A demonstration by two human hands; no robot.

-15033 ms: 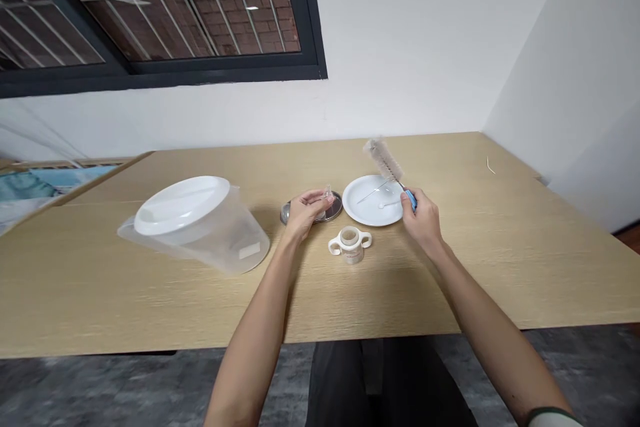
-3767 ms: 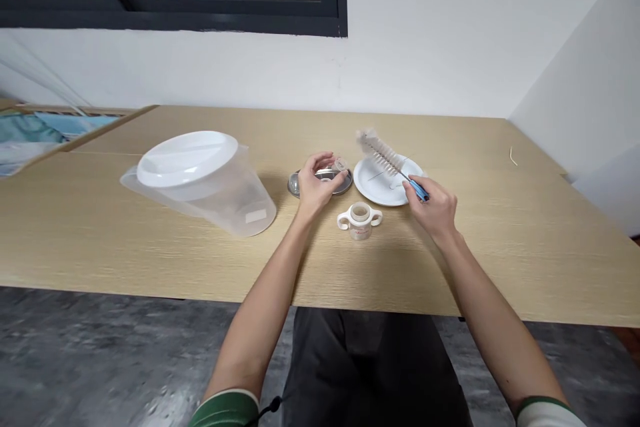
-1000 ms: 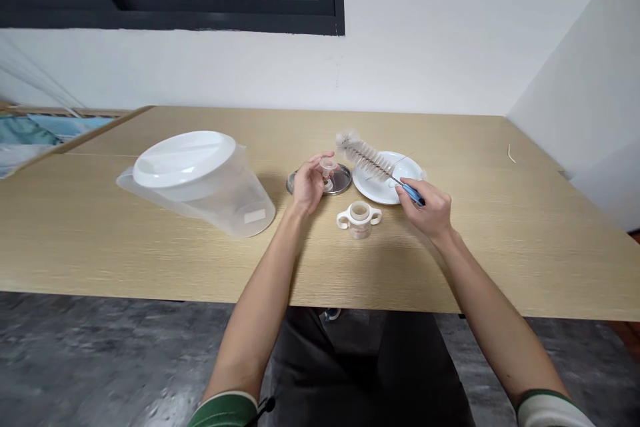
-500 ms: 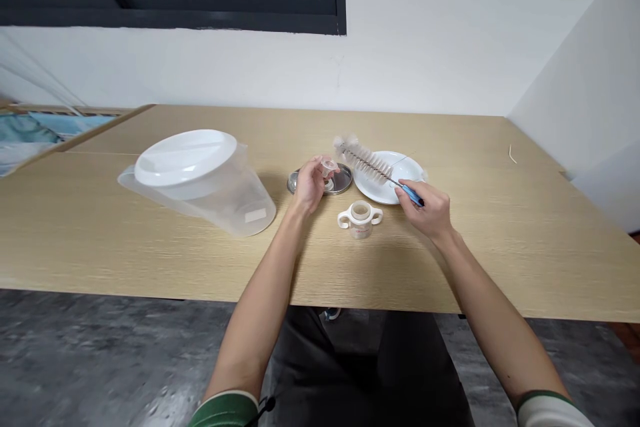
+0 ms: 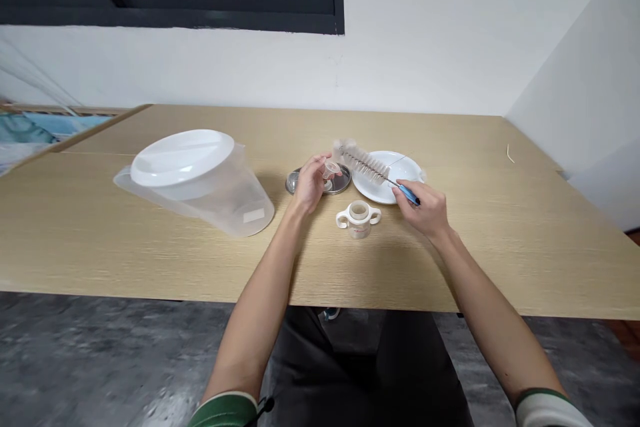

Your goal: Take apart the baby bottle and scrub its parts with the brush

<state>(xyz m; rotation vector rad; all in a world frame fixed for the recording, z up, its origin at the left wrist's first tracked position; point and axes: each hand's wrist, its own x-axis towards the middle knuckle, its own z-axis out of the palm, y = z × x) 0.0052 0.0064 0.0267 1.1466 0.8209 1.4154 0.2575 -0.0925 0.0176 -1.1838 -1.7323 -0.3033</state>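
My left hand (image 5: 311,185) holds a small clear plastic piece (image 5: 331,169) between its fingers, above a round metal tray (image 5: 342,181). In my right hand (image 5: 424,205) is the blue handle of a bristle brush (image 5: 367,165). The brush head points left, its tip close to the clear piece, and its bristles pass over the left part of a white plate (image 5: 405,193). A small clear bottle with two white handles (image 5: 359,219) stands upright on the table, between my hands and nearer to me.
A big translucent pitcher with a white lid (image 5: 185,159) stands on the left of the wooden table (image 5: 150,253). A thin pale strip (image 5: 509,153) lies far right. Behind the table is a wall with a window.
The clear piece has tilted slightly in my left hand. My right hand and the brush have barely shifted; the whole view has slid a little.
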